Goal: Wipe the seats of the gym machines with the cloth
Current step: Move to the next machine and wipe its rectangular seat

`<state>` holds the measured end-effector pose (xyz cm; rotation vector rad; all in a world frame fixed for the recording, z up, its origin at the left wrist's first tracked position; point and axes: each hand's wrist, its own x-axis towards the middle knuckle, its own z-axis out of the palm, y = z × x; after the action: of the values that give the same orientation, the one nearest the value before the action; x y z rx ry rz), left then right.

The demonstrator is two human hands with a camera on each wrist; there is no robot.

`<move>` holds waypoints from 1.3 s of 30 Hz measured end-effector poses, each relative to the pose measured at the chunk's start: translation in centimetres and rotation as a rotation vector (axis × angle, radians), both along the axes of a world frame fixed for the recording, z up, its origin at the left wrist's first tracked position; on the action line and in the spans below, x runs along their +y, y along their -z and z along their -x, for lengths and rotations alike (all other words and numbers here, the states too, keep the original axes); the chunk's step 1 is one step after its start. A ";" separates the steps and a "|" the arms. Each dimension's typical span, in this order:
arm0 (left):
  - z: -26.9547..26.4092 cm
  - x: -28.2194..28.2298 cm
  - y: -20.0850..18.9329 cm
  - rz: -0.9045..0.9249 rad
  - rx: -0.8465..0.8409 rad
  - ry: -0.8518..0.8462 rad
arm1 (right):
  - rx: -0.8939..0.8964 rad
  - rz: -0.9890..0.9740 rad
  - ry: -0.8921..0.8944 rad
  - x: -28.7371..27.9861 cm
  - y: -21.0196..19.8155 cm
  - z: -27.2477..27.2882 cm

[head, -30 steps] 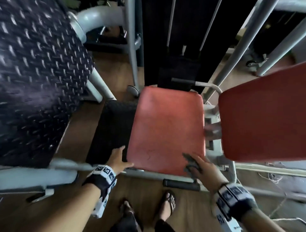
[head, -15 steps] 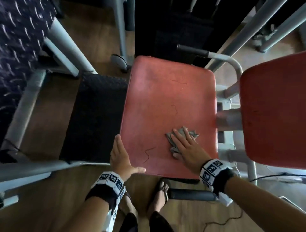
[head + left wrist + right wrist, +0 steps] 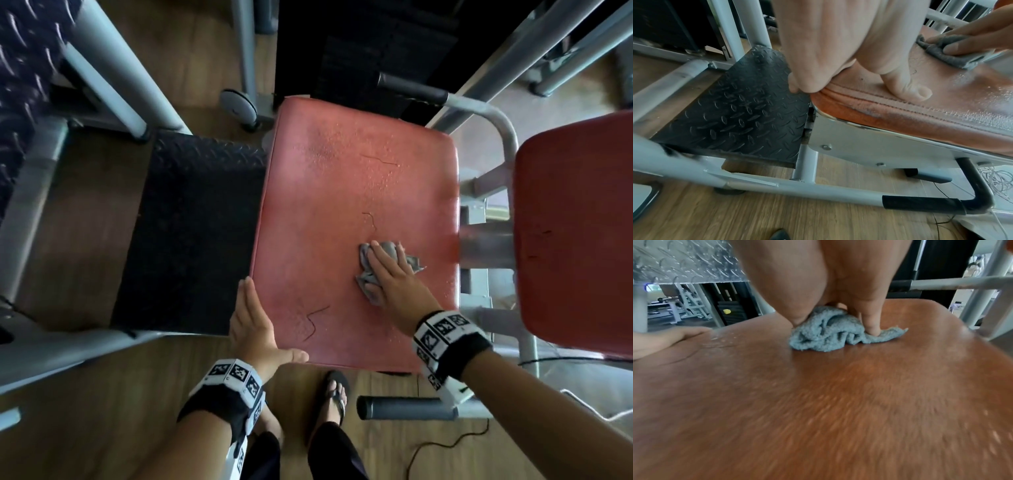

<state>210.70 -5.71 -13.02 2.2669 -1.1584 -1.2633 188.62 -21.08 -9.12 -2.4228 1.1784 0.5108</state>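
Observation:
The worn red seat (image 3: 342,192) of the gym machine fills the middle of the head view, wet with droplets. My right hand (image 3: 394,274) lies flat on a crumpled grey cloth (image 3: 365,263) and presses it onto the seat's near right part. The right wrist view shows the cloth (image 3: 826,334) bunched under my fingers on the seat (image 3: 838,402). My left hand (image 3: 255,325) rests on the seat's near left corner, fingers along the left edge. Its thumb (image 3: 906,87) lies on top of the seat (image 3: 941,105). The cloth (image 3: 941,52) shows behind it.
A red backrest pad (image 3: 579,233) stands close on the right. A black diamond-plate step (image 3: 191,233) lies left of the seat, between grey frame tubes (image 3: 113,75). A black-gripped handle (image 3: 404,407) sticks out below the seat's front, near my sandalled foot (image 3: 334,394).
My right hand has slid the cloth from the seat's near edge forward onto the seat. The left hand has stayed at the near left corner. My head has moved over the seat.

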 end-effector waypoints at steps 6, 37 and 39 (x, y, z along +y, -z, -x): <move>0.1 -0.1 0.0 -0.011 -0.011 -0.013 | -0.053 -0.018 0.289 -3.3 0.7 -0.8; 0.1 -0.9 -0.5 -0.126 -0.039 0.014 | -0.038 0.126 -0.596 -5.6 3.4 -3.8; 0.1 -0.9 -0.5 -0.140 -0.024 0.007 | -0.051 0.130 -0.502 -7.9 3.4 -3.5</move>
<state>210.64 -6.63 -12.55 2.3856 -1.1197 -1.3634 192.13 -29.00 -12.51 -2.8315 0.5867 0.5223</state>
